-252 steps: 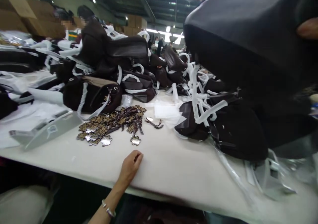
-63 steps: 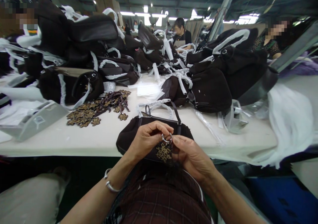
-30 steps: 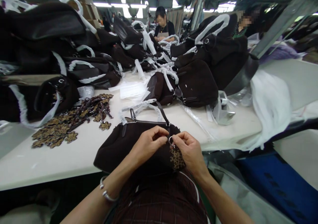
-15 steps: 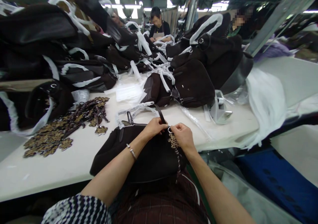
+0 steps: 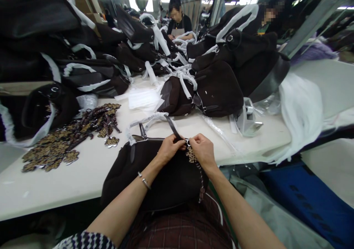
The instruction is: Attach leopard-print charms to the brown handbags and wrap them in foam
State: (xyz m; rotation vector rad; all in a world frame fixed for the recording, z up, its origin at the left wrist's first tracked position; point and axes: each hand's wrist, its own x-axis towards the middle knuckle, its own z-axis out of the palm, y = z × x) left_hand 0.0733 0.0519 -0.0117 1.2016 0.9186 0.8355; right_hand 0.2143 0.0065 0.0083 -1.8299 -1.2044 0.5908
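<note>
A dark brown handbag (image 5: 155,175) lies over the table's near edge and onto my lap. My left hand (image 5: 169,149) pinches the bag's strap end at a small metal ring (image 5: 188,143). My right hand (image 5: 203,150) is closed on a leopard-print flower charm (image 5: 191,155) that hangs from that ring. Both hands meet at the ring, fingers curled. A thin braided cord (image 5: 202,184) dangles from the charm down the bag's side.
A pile of leopard charms (image 5: 69,138) lies on the white table (image 5: 69,179) to the left. Heaps of brown bags with white-wrapped handles (image 5: 218,90) fill the back. Other people sit at the far end. White sheeting (image 5: 301,112) drapes on the right.
My hands have stayed at the ring with the charm, shifting slightly up and away from me. The view has tilted a little; the bag has slid a bit further onto my lap.
</note>
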